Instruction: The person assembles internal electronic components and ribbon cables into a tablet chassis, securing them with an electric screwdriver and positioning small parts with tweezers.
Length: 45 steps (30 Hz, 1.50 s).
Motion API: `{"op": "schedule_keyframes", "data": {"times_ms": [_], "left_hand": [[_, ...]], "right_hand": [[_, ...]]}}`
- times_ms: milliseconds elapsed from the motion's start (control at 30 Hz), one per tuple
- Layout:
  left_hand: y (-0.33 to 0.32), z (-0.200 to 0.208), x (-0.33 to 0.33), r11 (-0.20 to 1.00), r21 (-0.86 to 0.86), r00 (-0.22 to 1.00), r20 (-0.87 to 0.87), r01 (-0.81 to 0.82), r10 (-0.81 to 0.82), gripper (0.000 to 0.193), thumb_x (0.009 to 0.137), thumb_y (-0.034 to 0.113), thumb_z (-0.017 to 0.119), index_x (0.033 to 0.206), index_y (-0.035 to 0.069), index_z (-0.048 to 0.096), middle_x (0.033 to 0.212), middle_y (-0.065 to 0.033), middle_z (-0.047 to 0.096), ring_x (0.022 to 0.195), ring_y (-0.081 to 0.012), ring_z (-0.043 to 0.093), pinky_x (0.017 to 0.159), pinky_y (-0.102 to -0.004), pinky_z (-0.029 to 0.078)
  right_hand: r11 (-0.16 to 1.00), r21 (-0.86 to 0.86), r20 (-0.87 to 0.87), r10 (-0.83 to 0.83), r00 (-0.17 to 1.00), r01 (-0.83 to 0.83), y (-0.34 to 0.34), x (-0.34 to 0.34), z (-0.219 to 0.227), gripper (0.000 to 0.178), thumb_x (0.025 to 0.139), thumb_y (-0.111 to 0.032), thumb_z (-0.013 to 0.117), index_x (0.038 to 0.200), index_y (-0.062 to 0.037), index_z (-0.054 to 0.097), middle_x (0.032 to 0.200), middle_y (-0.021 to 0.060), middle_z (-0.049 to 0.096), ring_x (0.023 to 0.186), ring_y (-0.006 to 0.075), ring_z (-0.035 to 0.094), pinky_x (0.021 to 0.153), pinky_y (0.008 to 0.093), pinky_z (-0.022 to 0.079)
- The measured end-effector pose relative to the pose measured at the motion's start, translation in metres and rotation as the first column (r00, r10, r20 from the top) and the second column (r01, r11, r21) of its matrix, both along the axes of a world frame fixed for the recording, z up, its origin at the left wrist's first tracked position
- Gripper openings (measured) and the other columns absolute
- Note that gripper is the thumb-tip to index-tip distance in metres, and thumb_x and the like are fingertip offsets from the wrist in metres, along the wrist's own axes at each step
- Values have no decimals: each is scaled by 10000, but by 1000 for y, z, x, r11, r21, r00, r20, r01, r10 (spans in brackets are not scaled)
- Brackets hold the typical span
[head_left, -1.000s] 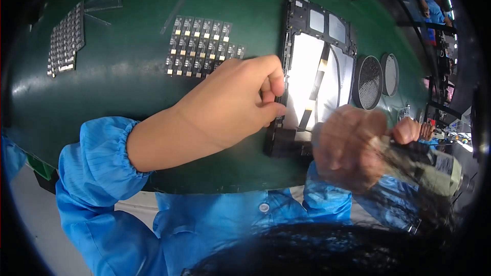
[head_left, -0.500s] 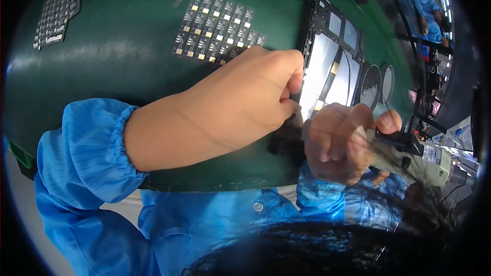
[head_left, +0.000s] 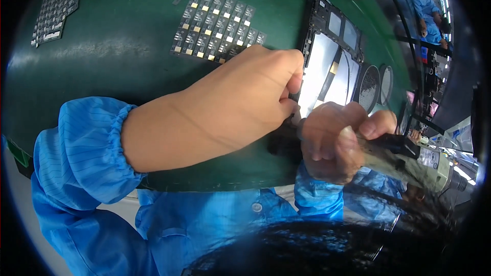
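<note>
My left hand is closed, its curled fingers and thumb against the left edge of an opened tablet-like device. That device has a black frame, silver panels and a dark strip with a gold-coloured patch across it. Whatever the left fingertips pinch is hidden. By the near end of the device, my right hand is wrapped round a pale electric screwdriver, whose body points out to the right. Its tip is out of sight, and loose hair blurs part of this area.
Left of the device lies a panel of small circuit boards on the green mat; another board panel is at the far left. Two round dishes, a dark one and a paler one, stand right of the device. Other people are beyond.
My right hand has shifted slightly left with the screwdriver, its thumb and forefinger drawing closer to the device. My left hand and the device stay nearly in place.
</note>
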<state>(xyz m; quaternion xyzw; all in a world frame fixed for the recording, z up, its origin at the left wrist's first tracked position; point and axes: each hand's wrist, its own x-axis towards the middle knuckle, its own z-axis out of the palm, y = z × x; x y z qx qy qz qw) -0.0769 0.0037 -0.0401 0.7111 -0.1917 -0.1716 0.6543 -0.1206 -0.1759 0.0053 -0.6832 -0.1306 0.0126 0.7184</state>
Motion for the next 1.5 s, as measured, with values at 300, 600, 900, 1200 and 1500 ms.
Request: {"op": "schedule_keyframes", "data": {"times_ms": [300,600,900,1200,1500], "left_hand": [[3,15,-2,990,99,985,-152,99,-84,189,832,35,688,965,-23,568,821,-131,652,705,-255,664,637,-348,532],[-14,21,-82,678,711,891,414,-188,-187,1004,755,552,732,1413,-120,380,1269,-211,483,1053,-337,499,912,-437,400],[-23,24,-82,838,467,911,405,-283,82,767,878,343,719,1445,-58,395,1314,-213,515,1132,-355,534,991,-474,413],[-31,74,-50,874,-165,769,-567,-456,294,536,997,75,591,1476,-40,379,1405,-142,506,1206,-205,576,983,-373,544],[-146,11,182,832,-328,890,-253,-448,380,528,992,112,610,1431,-96,402,1317,-214,571,1110,-257,630,818,-363,615]], "right_hand": [[942,-312,167,-76,983,126,1,-7,-4,329,858,-1,635,1038,-116,384,691,102,526,456,172,475,449,323,420],[994,-104,26,48,998,-45,3,-6,-10,358,820,11,740,1029,-74,462,710,104,587,569,176,553,509,297,447],[907,377,60,-225,972,187,-34,7,36,242,904,-52,643,1122,-65,541,746,41,565,520,106,483,453,260,382],[656,686,79,-496,865,314,-120,18,45,325,918,-51,577,1219,-19,459,719,28,476,426,78,351,390,244,297],[772,425,152,-576,803,473,-97,39,2,282,896,-36,685,1149,-22,559,720,26,551,493,95,499,438,236,383]]}}
